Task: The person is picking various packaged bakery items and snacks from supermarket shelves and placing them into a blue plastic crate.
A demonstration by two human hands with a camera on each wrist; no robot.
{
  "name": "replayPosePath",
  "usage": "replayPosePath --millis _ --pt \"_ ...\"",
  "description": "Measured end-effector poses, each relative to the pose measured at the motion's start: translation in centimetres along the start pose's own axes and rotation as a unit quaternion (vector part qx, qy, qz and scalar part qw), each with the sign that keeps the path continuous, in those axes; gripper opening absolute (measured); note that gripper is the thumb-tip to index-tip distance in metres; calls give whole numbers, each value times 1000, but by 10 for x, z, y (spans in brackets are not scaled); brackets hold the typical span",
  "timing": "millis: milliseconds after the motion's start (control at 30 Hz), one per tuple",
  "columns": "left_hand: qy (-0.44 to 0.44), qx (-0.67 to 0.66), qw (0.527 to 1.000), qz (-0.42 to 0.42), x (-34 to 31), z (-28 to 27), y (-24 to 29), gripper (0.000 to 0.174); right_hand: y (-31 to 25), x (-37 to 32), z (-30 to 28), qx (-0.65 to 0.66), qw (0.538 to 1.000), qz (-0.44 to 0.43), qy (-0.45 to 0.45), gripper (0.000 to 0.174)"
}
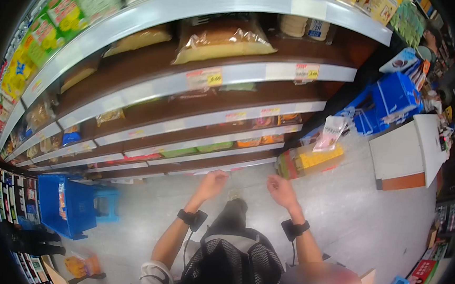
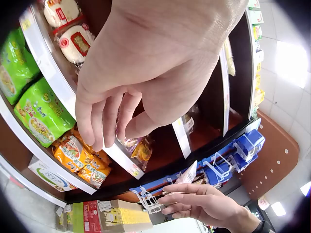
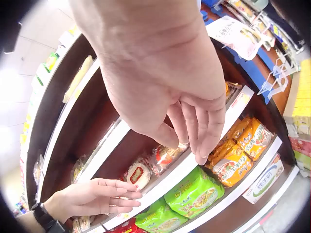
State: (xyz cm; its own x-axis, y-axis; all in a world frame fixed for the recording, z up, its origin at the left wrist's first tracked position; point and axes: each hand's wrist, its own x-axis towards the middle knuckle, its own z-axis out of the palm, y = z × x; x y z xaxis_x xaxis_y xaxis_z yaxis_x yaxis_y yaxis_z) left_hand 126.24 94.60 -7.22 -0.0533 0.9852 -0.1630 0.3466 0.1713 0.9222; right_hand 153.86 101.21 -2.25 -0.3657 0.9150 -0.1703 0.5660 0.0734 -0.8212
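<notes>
Both hands hang in the air before the shelves, apart and holding nothing. In the head view the left hand (image 1: 214, 185) is left of the body's midline and the right hand (image 1: 281, 191) is right of it. The left wrist view shows the left hand (image 2: 150, 68) with loosely bent fingers, in front of orange packs (image 2: 80, 158) and green packs (image 2: 44, 111). The right hand (image 3: 160, 82) also has relaxed, slightly bent fingers; behind it are orange packs (image 3: 238, 155), green packs (image 3: 194, 194) and a round white packaged item (image 3: 138, 175).
Long bread packs (image 1: 224, 40) lie on an upper shelf. Yellow-topped boxes (image 1: 318, 158) stand on the floor by the shelf's right end, with a pink-and-white bag (image 1: 331, 133) above them. A blue bin (image 1: 67, 204) and a blue stool (image 1: 107, 205) stand at left, a white counter (image 1: 403, 154) at right.
</notes>
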Motion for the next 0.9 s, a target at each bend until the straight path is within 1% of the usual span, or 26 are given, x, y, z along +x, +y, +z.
replayPosePath --millis 67,100,167,200,233,300,367,400,433,467,500,533,567,600,633,667,700,733,767,800,833,867,900 --pt "-14 -6 1000 5 37 12 10 17 -1 19 -19 -3 1000 28 -9 30" --pt "-27 -7 1000 4 51 19 12 17 5 30 -27 -5 999 30 -12 30" --pt "-20 14 999 22 78 28 21 17 21 49 -37 -16 1000 22 -1 33" --pt "-28 22 999 2 91 33 19 18 21 53 -40 -12 1000 27 -3 33" --pt "-32 25 999 2 104 35 19 18 18 60 -45 -5 999 39 -5 34" --pt "-25 14 999 -28 128 43 23 18 18 77 -54 2 999 53 -6 35" --pt "-34 14 999 -38 148 43 29 19 20 95 -57 -12 999 32 -14 40" --pt "-2 22 999 -36 157 47 24 20 18 106 -59 -35 997 60 -38 44" --pt "30 32 998 -33 165 48 19 21 19 115 -59 -35 997 57 -46 44" --pt "54 43 997 -14 173 50 16 33 22 127 -57 -21 999 31 -28 46" --pt "61 46 997 -18 180 52 14 33 26 139 -55 -6 1000 4 -10 48" --pt "69 41 995 -51 186 55 13 34 31 153 -56 -33 999 -6 -31 51" --pt "78 35 993 -82 192 56 13 36 35 165 -55 -31 999 -11 -37 51" --pt "83 55 991 -92 199 60 6 39 36 176 -56 -30 999 14 -42 52" --pt "51 45 985 -160 198 54 36 35 42 189 -54 -28 998 38 -46 54" --pt "24 144 978 -149 206 53 35 34 59 203 -44 -78 997 12 -6 50" --pt "-5 242 961 -137 214 56 24 33 76 219 -39 -123 992 -18 -4 47" --pt "106 119 985 -66 213 60 28 32 75 228 -39 -113 993 -27 -7 45" --pt "79 91 985 -121 214 60 30 33 76 234 -38 -105 994 -34 -13 43" --pt "97 72 988 -91 221 68 7 34 78 241 -38 -74 996 -29 -34 42" --pt "115 54 990 -59 229 76 -18 36 78 246 -39 -74 996 -31 -40 42" --pt "121 53 989 -61 232 76 -13 36 77 251 -40 -83 994 -35 -65 41" --pt "88 73 990 -87 236 75 -3 37 77 256 -41 -91 991 -38 -90 40"
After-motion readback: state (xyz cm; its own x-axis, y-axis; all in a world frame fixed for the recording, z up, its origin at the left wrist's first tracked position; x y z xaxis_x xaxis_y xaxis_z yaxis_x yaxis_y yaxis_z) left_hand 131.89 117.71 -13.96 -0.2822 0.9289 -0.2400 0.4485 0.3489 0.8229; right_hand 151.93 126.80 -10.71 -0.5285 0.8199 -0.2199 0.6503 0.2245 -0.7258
